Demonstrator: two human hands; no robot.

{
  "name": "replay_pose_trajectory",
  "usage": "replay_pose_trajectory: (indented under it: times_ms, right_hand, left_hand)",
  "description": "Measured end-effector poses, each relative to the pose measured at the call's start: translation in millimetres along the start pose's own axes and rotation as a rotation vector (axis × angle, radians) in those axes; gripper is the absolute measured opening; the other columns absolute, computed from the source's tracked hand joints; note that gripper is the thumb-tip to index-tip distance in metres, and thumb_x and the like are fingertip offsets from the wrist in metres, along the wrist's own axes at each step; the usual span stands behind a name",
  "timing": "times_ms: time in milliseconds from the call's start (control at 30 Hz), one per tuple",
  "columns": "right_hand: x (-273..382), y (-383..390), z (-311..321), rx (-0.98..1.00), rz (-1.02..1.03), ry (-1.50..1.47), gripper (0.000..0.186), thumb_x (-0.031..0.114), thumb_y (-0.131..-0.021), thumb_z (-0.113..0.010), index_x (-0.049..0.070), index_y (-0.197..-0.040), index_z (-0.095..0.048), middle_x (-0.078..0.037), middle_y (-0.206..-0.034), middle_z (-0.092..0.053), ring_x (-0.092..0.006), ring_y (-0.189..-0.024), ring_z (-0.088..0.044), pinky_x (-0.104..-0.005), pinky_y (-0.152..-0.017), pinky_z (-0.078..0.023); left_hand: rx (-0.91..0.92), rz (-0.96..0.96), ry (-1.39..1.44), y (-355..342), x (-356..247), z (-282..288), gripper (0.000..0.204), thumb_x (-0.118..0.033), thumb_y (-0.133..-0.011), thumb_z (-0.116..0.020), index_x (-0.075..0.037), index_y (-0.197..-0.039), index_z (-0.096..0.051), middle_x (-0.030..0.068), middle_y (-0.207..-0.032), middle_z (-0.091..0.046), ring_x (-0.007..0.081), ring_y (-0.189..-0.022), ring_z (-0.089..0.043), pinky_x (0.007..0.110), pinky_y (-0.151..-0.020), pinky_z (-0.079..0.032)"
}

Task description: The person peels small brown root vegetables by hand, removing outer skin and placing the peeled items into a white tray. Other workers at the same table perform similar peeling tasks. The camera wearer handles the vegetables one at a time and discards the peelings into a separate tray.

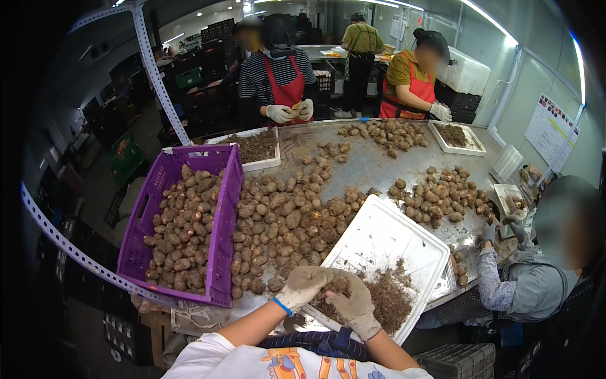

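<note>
Brown, rough-skinned taro corms (297,218) lie heaped on the metal table in front of me. One small taro (339,286) is held between my two gloved hands, partly hidden by the fingers. My left hand (307,282) is closed against it from the left, and my right hand (355,304) curls round it from the right. Both hands are over the near left part of a white tray (379,230). Brown peelings and dirt (388,297) cover the tray's near part.
A purple crate (233,196) full of taro stands to the left, beside a perforated metal post (154,69). Co-workers stand across the table and at the right. More white trays (483,151) sit at the far edge, and a grey crate (467,363) is low at the right.
</note>
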State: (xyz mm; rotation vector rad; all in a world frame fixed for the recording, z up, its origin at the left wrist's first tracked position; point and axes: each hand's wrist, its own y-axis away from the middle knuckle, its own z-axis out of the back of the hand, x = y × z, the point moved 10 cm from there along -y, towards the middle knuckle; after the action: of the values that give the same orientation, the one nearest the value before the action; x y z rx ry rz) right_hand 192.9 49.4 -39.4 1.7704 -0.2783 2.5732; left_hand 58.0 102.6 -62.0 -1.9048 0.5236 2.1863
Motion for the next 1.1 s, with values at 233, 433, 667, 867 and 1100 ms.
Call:
replay_pose_trajectory:
  times_ms: [233, 433, 667, 867, 1100]
  right_hand:
    - [16.8, -5.6, -4.8, 0.183, 0.006, 0.338, 0.047, 0.034, -0.074, -0.07, 0.007, -0.112, -0.064, -0.016, -0.092, -0.067, -0.034, -0.084, -0.067, -0.0389, -0.074, -0.053]
    - [8.7, 4.9, -11.1, 0.17, 0.025, 0.262, 0.052, 0.034, -0.073, -0.073, 0.003, -0.113, -0.062, -0.017, -0.095, -0.067, -0.0343, -0.089, -0.066, -0.0402, -0.079, -0.052]
    - [37.6, 2.9, -7.9, 0.113, 0.218, 0.32, 0.055, 0.03, -0.076, -0.074, 0.005, -0.121, -0.058, -0.017, -0.095, -0.064, -0.0347, -0.088, -0.065, -0.0414, -0.074, -0.052]
    - [26.3, -2.9, -22.3, 0.257, 0.124, 0.6, 0.036, 0.035, -0.085, -0.061, 0.006, -0.105, -0.063, -0.017, -0.087, -0.063, -0.0373, -0.078, -0.065, -0.0446, -0.069, -0.052]
    - [7.3, -17.2, -52.4, 0.32, 0.136, 0.62, 0.032, 0.034, -0.095, -0.045, 0.007, -0.089, -0.061, -0.018, -0.077, -0.063, -0.0342, -0.07, -0.064, -0.0466, -0.064, -0.049]
  left_hand:
    - [0.11, -0.362, -0.293, 11.5, -43.2, -21.6, 0.038, -0.029, -0.082, -0.072, -0.004, -0.112, -0.068, 0.0108, -0.091, -0.071, 0.0204, -0.082, -0.068, 0.032, -0.073, -0.054]
    - [-0.058, -0.118, -0.131, 6.5, -4.9, -5.9, 0.028, -0.021, -0.095, -0.053, 0.0, -0.091, -0.071, 0.0101, -0.084, -0.07, 0.0184, -0.081, -0.066, 0.029, -0.072, -0.053]
    - [-0.056, 0.367, 0.178, 10.1, 79.8, -12.7, 0.051, -0.043, -0.096, -0.048, 0.003, -0.116, -0.058, 0.0111, -0.102, -0.065, 0.0189, -0.079, -0.064, 0.032, -0.076, -0.052]
    - [-0.122, 0.189, -0.206, 10.6, 56.8, -13.5, 0.045, -0.046, -0.091, -0.049, -0.004, -0.099, -0.064, 0.0131, -0.08, -0.068, 0.0255, -0.072, -0.064, 0.04, -0.07, -0.048]
    - [-0.242, -0.169, -0.636, 25.1, 35.2, -5.1, 0.042, -0.036, -0.101, -0.033, -0.003, -0.107, -0.058, 0.0161, -0.08, -0.066, 0.0315, -0.076, -0.065, 0.041, -0.066, -0.049]
